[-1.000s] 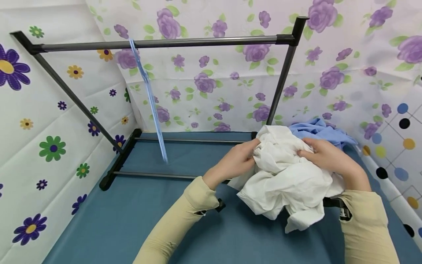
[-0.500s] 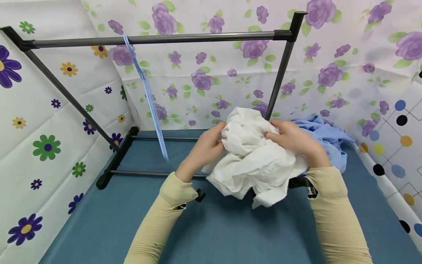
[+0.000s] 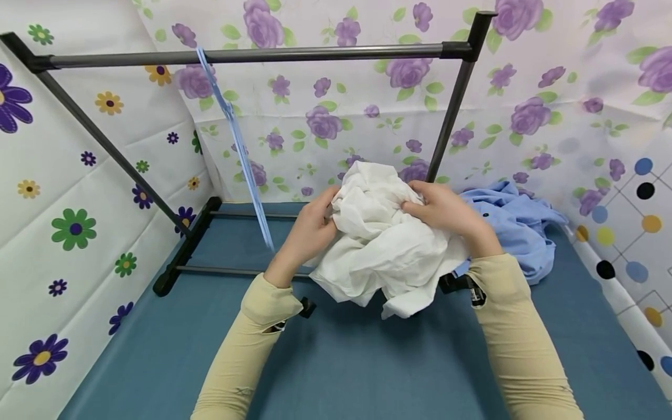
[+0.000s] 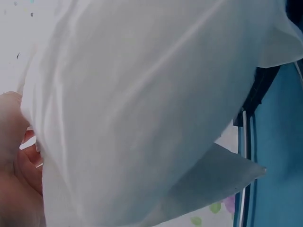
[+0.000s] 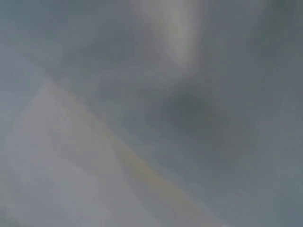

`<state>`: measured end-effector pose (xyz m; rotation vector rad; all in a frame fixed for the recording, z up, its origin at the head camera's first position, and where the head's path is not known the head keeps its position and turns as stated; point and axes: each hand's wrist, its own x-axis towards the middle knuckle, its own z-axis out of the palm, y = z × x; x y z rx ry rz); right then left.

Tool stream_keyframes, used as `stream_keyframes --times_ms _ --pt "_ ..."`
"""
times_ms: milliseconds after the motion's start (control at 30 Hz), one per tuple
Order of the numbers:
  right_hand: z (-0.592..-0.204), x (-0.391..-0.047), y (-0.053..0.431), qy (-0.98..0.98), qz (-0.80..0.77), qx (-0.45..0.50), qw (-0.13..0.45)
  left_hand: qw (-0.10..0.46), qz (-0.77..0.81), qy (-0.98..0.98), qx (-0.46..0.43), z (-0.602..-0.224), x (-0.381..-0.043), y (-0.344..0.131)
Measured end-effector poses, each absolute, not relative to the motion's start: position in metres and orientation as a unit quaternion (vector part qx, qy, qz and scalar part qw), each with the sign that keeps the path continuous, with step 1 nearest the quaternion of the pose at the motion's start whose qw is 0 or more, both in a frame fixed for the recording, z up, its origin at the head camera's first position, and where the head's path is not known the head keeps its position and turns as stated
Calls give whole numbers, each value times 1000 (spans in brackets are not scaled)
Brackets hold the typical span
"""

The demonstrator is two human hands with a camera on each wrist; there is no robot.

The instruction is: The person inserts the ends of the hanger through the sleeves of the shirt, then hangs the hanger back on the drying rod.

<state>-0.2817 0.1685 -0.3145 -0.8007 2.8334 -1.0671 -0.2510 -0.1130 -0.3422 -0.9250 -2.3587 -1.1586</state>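
Note:
A bunched white cloth garment (image 3: 383, 239) hangs between both hands in front of the rack. At its upper left, my left hand (image 3: 310, 227) grips the fabric, thumb in front. My right hand (image 3: 446, 213) pinches the folds at the upper right with thumb and fingers. The left wrist view has the white cloth (image 4: 142, 113) filling most of it, with part of the left hand (image 4: 21, 165) at the left edge. Blurred pale cloth (image 5: 71, 161) covers the right wrist view. Most fingertips are hidden in or behind the fabric.
A dark metal rack (image 3: 315, 54) stands behind the hands, a light blue hanger (image 3: 236, 140) hooked over its top bar. Right of it, a crumpled blue shirt (image 3: 520, 227) lies on the blue table surface (image 3: 367, 367). Patterned sheets (image 3: 325, 146) enclose the back and sides.
Both hands have moved left with the white garment, away from the right side of the rack. More of the blue shirt shows now.

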Motion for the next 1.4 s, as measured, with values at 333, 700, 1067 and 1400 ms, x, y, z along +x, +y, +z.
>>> stream_keyframes --times_ms 333,700,1067,1400 --pt "-344 -289 161 899 -349 -261 47 142 -399 -855 -300 -364 -251 -120" --pt "-383 -296 151 904 -334 -254 85 91 -395 -875 -264 -391 -251 -132" --pt "-408 -294 146 908 -322 -234 132 74 -401 -881 -239 -419 -258 -150" --pt "-428 -293 154 906 -311 -231 169 33 -382 -898 -215 -437 -263 -164"
